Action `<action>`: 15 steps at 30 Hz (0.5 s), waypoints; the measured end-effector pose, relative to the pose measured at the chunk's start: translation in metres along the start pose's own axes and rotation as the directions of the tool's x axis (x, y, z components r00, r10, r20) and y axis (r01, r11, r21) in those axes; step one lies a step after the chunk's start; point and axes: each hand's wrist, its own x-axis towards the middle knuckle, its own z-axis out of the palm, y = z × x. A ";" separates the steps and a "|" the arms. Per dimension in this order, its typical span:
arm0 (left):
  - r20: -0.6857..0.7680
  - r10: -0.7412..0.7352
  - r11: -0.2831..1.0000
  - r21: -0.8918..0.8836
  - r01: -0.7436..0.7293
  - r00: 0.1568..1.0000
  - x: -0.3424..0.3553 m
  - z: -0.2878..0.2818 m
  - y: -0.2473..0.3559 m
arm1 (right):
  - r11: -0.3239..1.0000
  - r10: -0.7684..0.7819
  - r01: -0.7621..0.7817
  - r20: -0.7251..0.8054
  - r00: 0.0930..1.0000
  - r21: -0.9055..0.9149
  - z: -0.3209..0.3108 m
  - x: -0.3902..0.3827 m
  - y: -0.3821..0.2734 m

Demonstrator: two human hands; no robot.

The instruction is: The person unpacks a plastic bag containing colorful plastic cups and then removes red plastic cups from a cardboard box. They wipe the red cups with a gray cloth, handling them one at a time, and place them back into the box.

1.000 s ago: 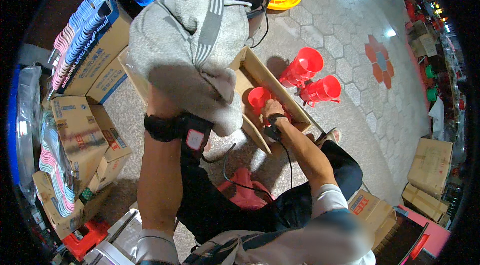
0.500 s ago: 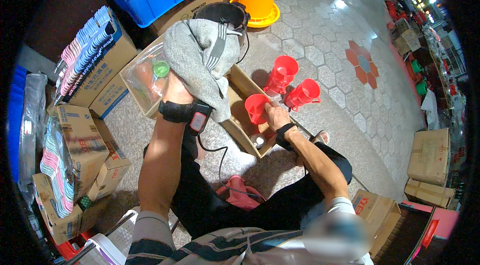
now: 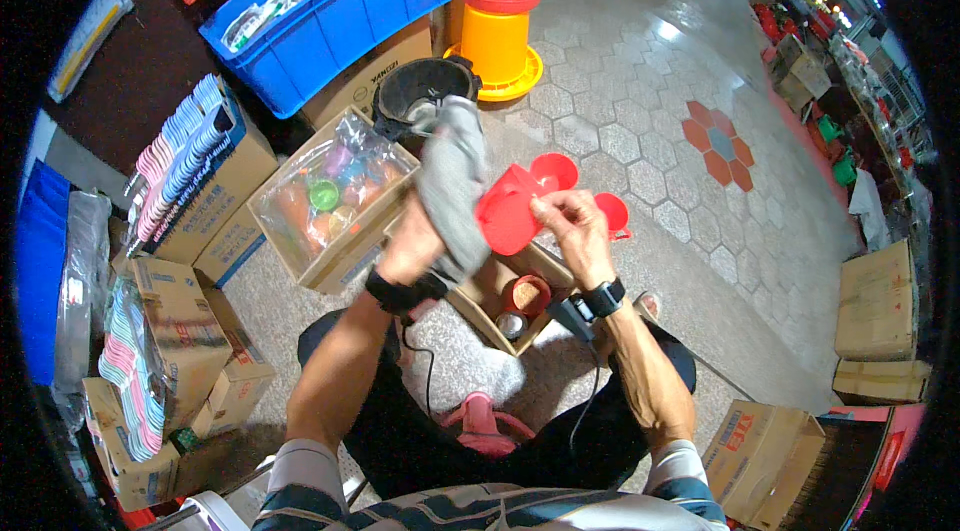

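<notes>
My left hand is closed on a grey cloth, which hangs over its fingers. A red plastic cup is pinched by its edge in my right hand. The cup is tilted, right beside the cloth; whether the two touch I cannot tell. Beyond my right hand, two more red cups stand on the floor. Below my hands lies an open cardboard tray. In it are a small round red container with something tan inside and a small silvery round thing.
A plastic-covered box of colourful items sits left of the tray. Behind it are a black pot, a blue crate and a yellow-and-red feeder. Cartons line my left. A pink stool is between my legs.
My right hand has lifted a red cup out of the tray. My left hand has drawn the grey cloth back off the black pot and the covered box, toward the cup.
</notes>
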 end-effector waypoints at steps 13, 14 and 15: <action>-0.182 0.394 0.869 0.391 -0.301 0.901 -0.001 0.072 0.025 | 0.939 -0.273 0.245 -0.094 0.957 -0.242 -0.009 -0.017 -0.048; -0.201 0.365 0.887 0.373 -0.274 0.909 0.001 0.068 0.025 | 0.944 -0.297 0.273 -0.112 0.948 -0.187 -0.010 -0.017 -0.047; -0.214 0.338 0.902 0.350 -0.251 0.917 0.005 0.064 0.026 | 0.954 -0.288 0.271 -0.131 0.949 -0.130 -0.012 -0.017 -0.047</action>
